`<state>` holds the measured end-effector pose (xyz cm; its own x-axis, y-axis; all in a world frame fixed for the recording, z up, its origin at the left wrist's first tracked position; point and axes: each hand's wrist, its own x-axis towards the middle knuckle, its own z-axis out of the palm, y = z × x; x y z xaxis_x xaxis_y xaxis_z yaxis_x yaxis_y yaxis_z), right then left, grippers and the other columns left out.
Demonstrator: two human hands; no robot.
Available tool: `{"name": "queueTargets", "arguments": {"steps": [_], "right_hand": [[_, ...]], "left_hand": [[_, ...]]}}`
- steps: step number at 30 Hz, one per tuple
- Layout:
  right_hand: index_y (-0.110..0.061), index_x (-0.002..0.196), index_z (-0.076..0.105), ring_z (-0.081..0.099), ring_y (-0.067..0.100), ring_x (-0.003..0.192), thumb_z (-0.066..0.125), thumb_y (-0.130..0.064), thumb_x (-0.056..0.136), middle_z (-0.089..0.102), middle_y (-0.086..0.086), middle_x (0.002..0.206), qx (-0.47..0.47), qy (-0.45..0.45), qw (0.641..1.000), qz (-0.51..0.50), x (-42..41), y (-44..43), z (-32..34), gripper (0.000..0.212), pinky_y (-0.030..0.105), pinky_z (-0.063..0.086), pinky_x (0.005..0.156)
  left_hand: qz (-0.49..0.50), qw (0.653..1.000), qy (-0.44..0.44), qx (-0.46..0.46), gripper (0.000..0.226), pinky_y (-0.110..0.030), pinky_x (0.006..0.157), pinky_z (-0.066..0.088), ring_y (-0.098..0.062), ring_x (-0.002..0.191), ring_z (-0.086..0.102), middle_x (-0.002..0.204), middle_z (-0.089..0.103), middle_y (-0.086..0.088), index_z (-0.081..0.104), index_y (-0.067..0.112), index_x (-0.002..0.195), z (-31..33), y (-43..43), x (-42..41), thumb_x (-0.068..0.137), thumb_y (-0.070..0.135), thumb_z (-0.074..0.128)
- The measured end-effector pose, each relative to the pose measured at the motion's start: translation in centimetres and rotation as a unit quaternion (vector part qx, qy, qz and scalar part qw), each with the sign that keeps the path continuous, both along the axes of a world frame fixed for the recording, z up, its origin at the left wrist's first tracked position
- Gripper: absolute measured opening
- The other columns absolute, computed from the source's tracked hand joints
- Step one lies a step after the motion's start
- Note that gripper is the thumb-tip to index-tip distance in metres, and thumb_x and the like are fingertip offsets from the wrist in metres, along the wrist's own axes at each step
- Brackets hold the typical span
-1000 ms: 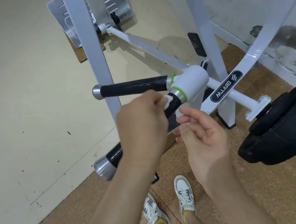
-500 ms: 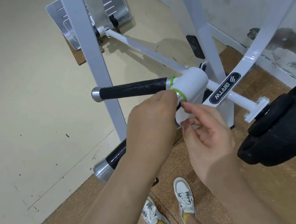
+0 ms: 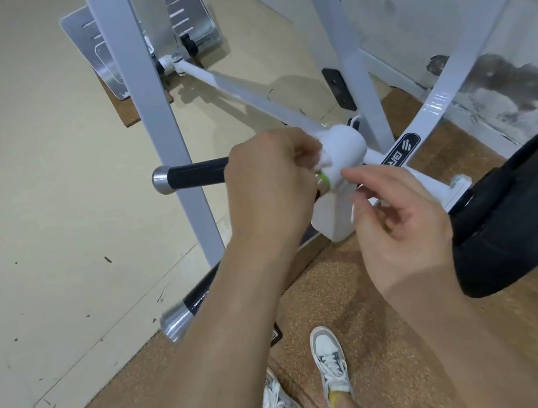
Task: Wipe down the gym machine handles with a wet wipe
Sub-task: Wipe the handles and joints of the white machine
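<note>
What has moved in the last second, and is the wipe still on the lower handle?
The left hand, holding the wet wipe, slid up off the lower handle to the white hub, where it now covers the inner end of the upper handle. Nothing was let go. The right hand stayed loosely open beside the hub, holding nothing. Both handles kept their positions.

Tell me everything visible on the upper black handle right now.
The upper handle is a straight round bar, about level, pointing left from the white hub. Its grip is glossy black, ending in a tapered silver metal cap. The outer part is bare, crossing in front of a pale grey frame post. The left hand covers its inner end, with a white wet wipe bunched in it near the hub; whether fingers wrap the bar is hidden.
</note>
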<state>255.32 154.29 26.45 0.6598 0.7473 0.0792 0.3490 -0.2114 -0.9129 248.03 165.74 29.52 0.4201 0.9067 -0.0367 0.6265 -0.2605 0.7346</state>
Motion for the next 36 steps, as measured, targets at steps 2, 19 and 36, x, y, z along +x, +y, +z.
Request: {"name": "queueTargets", "arguments": {"steps": [2,19,36], "right_hand": [[-0.025,0.109,0.066,0.057,-0.002,0.093,0.055,-0.001,0.093,0.059,-0.010,0.110,-0.002,0.018,1.000,-0.013,0.3,-0.2,0.0,0.031,0.007,0.043,0.075],[-0.021,0.105,0.067,0.059,0.001,0.088,0.055,0.004,0.089,0.062,-0.005,0.100,0.021,0.008,1.000,-0.015,-1.3,1.1,-0.2,0.032,0.013,0.049,0.075],[-0.008,0.084,0.075,0.058,0.028,0.088,0.063,-0.015,0.088,0.062,0.009,0.090,-0.159,-0.354,0.895,0.220,1.9,7.0,3.0,0.014,0.031,0.039,0.072]], "left_hand": [[0.032,0.999,-0.022,-0.034,0.016,-0.024,0.079,0.049,-0.009,0.083,0.065,0.083,0.074,0.009,0.077,0.023,0.086,-0.4,0.5,-0.7,0.081,0.010,0.068],[-0.095,0.988,0.013,0.120,0.021,-0.036,0.058,0.050,-0.025,0.069,0.063,0.073,0.067,-0.001,0.078,0.019,0.078,-1.0,-1.4,-1.5,0.070,0.005,0.064],[0.011,1.000,-0.002,-0.005,0.038,-0.018,0.075,0.048,-0.002,0.088,0.062,0.097,0.066,0.017,0.061,0.031,0.105,0.7,-3.5,-4.8,0.083,0.000,0.055]]}}
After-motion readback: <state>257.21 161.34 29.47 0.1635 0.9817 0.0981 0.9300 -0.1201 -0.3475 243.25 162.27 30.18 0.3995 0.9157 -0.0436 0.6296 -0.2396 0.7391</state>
